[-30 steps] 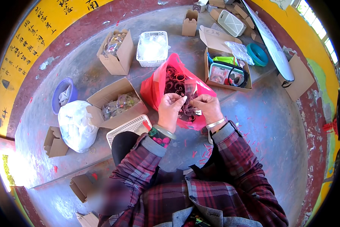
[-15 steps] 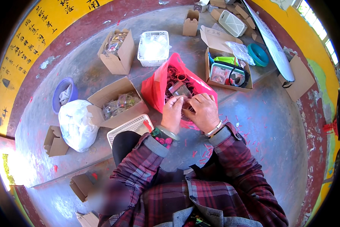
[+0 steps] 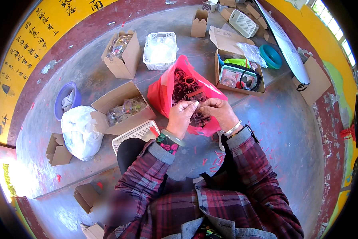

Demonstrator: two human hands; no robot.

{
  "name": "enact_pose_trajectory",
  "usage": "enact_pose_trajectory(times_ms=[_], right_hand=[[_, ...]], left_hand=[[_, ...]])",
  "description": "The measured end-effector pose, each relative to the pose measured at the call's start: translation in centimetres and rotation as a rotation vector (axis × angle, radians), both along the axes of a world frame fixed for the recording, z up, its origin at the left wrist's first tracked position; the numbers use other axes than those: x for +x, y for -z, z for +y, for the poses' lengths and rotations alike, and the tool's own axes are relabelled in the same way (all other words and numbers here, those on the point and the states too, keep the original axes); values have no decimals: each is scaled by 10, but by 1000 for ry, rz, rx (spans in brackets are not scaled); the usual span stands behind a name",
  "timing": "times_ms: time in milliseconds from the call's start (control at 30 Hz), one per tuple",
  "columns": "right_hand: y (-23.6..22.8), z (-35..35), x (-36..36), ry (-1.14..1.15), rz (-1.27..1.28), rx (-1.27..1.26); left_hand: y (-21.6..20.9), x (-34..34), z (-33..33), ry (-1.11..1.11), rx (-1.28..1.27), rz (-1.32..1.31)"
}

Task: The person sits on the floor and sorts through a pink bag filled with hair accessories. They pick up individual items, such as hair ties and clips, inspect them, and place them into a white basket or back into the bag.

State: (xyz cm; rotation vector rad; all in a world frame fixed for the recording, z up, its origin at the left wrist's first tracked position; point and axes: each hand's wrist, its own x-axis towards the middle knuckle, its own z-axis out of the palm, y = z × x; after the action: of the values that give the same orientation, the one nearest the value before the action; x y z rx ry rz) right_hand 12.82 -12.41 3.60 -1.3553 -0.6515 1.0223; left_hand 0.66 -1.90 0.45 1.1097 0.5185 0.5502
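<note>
Over a red plastic bag full of dark red loops and strips, my hands meet with their fingertips close together. My left hand pinches the edge of a small clear plastic bag. Opposite it, my right hand pinches the same edge, thumb against forefinger. The little bag hangs beyond my fingers, and the dark red pieces show through or behind it. Whether anything is inside it is hard to make out.
Left of the red bag are a cardboard box of small packets, a white basket, a stuffed white bag and a purple basin. Beyond stand another box, a white basket and an open carton. Red scraps litter the floor.
My right hand has turned and shifted slightly right, its fingers drawn back into a pinch. The small clear bag has tilted and moved a little, between both hands.
</note>
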Motion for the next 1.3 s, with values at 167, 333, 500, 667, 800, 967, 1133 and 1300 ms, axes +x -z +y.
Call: enact_pose_trajectory(times_ms=[167, 333, 500, 667, 800, 967, 1133, 1300], right_hand=[[-3, -4, 2, -79, 111, -38], [-3, -6, 2, -81, 129, -70], [6, -5, -1, -1, 59, -35], [4, -4, -4, -19, 74, -42], [7, -4, -3, -18, 65, -36], [5, -2, -6, -30, 28, -49], [6, -1, -7, -45, 35, -58], [12, 0, -6, -96, 33, -74]], left_hand=[[-3, -3, 3, 41, -55, 22], [-17, -6, 3, 117, -204, -25], [-12, -3, 3, 135, -313, -61], [-8, -3, 2, 183, -337, -74], [-7, -3, 1, 175, -344, -63], [-9, -4, 1, 160, -348, -61], [-7, -5, 2, 132, -360, -53], [-8, -5, 2, 100, -357, -41]])
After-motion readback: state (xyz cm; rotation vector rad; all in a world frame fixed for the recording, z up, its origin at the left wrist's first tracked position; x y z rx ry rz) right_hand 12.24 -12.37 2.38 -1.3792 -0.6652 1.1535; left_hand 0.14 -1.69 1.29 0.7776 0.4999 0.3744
